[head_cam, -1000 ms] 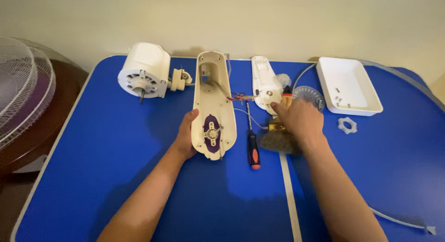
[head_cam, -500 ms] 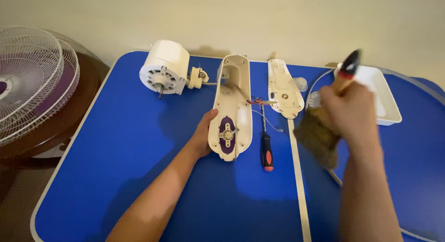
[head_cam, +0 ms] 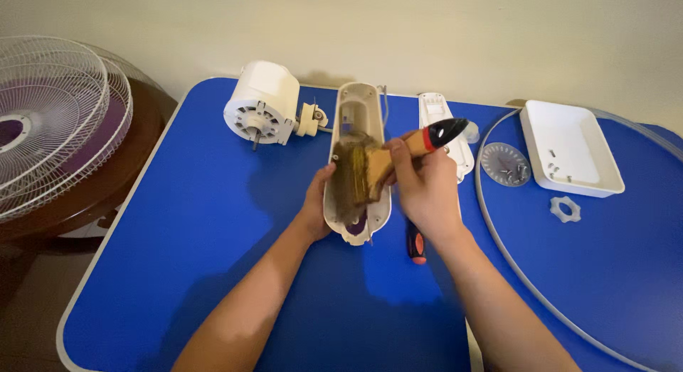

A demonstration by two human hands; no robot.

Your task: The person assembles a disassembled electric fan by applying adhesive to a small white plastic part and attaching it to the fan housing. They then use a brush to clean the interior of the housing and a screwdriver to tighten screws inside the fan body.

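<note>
Head view, looking down on a blue worktop [head_cam: 213, 222].

Left hand [head_cam: 318, 201]: at the left edge of the cream housing [head_cam: 356, 123], fingers closed against its rim, thumb on top. The housing lies lengthwise, open side up, near the middle of the worktop.

Right hand [head_cam: 423, 190]: fingers clamped round the handle of a brush [head_cam: 377, 169]. Handle is wood with a red band and black tip, pointing up and right. The brown bristles lie inside the housing, across its middle; contact with the inner floor looks likely but cannot be confirmed from this angle.

Screwdriver [head_cam: 416, 245]: on the worktop just right of the housing's lower end, mostly hidden under the right wrist; red and black handle shows.

Motor [head_cam: 262, 105]: white, cylindrical, on its side at the top left of the worktop, shaft toward the camera, with a small cream part at its right end near the housing's top.

Cover [head_cam: 455, 140]: flat white piece right of the housing, partly behind the right hand.

Clear disc [head_cam: 505, 164]: right of the cover. White tray [head_cam: 569, 148]: further right, small parts inside. White nut [head_cam: 565, 209]: below the tray.

Thin ring [head_cam: 491, 222]: curves across the right side of the worktop.

Fan grilles [head_cam: 50, 123]: off the worktop, left, on a dark round table.
</note>
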